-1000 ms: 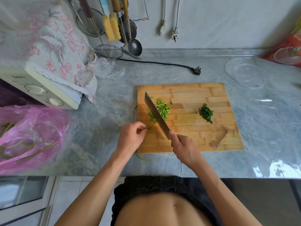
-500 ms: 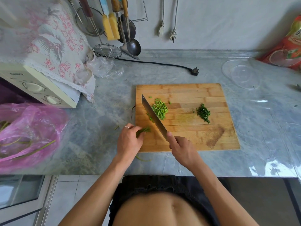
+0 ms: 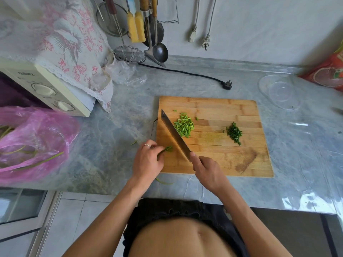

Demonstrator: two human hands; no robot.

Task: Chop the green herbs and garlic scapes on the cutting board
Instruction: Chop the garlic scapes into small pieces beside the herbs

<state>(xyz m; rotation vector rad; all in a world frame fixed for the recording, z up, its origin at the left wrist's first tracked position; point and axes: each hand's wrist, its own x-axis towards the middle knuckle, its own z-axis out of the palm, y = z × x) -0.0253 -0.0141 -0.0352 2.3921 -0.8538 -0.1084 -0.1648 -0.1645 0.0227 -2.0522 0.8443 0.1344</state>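
Two piles of cut greens are seen on the rectangular bamboo cutting board (image 3: 222, 164), which lies flat on the grey marbled tabletop (image 3: 120, 127): a light-green heap of chopped garlic scape pieces (image 3: 184, 126) left of centre, and a smaller dark-green heap of finely chopped herbs (image 3: 234, 133) to its right, well apart. A steel cleaver (image 3: 174, 133) is gripped at the handle by the right hand (image 3: 208, 173), fingers curled round it; the blade is angled away toward the board's far-left corner, just beside the scape heap. Whether the edge touches the board cannot be told. A few uncut green stalks (image 3: 166, 150) are pinched by the left hand (image 3: 147, 160) at the board's left edge, their tips lying on the wood; a ring is worn on one finger. One loose stalk (image 3: 163, 181) lies on the tabletop near the board's front-left corner. A pink plastic bag (image 3: 33, 143) holding more long stalks is set at far left, before a cream microwave (image 3: 46, 88) draped with a floral cloth (image 3: 70, 43). A clear plastic bowl (image 3: 280, 93) sits beyond the board's right corner.
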